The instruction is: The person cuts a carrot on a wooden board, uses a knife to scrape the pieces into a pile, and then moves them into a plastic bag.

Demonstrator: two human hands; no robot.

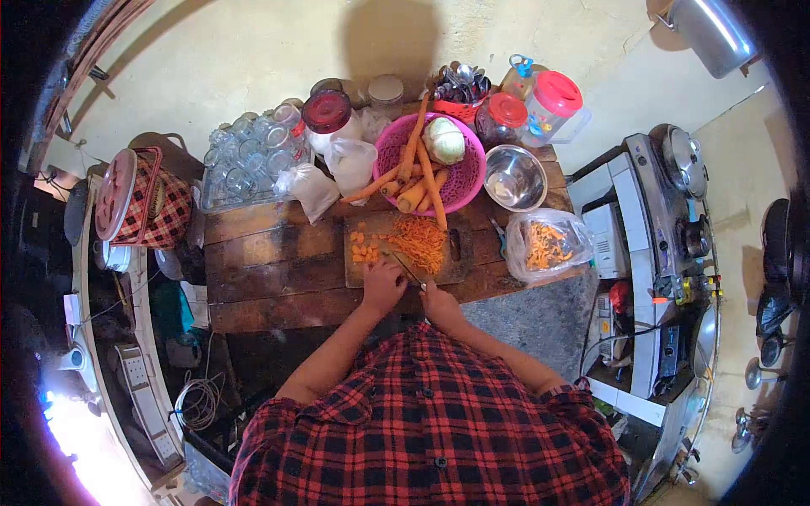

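Note:
My right hand (440,304) is closed around the handle of a knife (410,268), whose blade points up and left over a wooden cutting board (359,277). Beside the blade, my left hand (385,285) presses down on the board with its fingers bent together; whatever lies under the fingertips is hidden. Small diced carrot pieces (363,250) lie just beyond my left hand. To their right spreads a heap of thin carrot strips (421,243). Past the board stands a pink basket (474,180) with whole carrots (413,199) and a pale cabbage (445,140).
A steel bowl (515,178) and a plastic bag of cut carrot (548,246) stand at the right, with scissors (499,239) nearby. Glass mugs (253,156) crowd a tray at the back left. Tied white bags (309,191) and lidded jars (327,114) line the back.

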